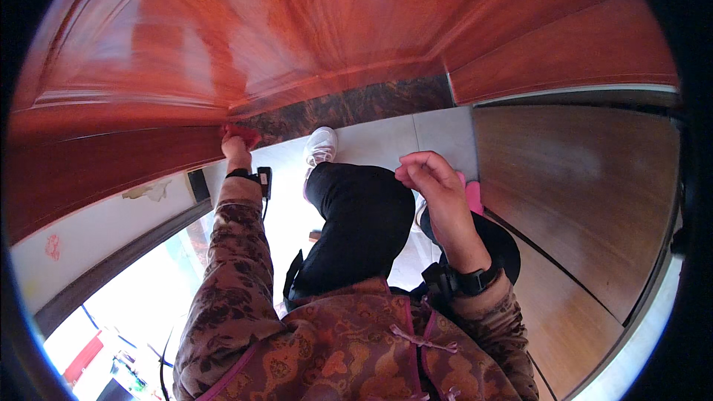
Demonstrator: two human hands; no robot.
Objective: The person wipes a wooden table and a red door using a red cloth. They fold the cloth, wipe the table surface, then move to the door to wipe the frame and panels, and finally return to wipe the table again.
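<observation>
My left hand [236, 147] grips a red cloth [249, 135] at the bottom of the glossy red-brown wood frame [139, 142]. The cloth lies close to the left end of a dark marbled stone strip [356, 101]. Above rises a large red-brown wooden door panel [312, 22] with moulded edges and a shiny surface. My right hand [440, 184] hangs in the air over my right knee, fingers loosely bent, with nothing seen in it. Both wrists wear black straps with small devices.
Brown wooden cabinet panels [574, 178] stand close on my right. A pink item [473, 196] sits on the pale tiled floor [390, 136] beside them. My white shoe [321, 145] is near the stone strip. On the left is a white wall with peeling paint [150, 191].
</observation>
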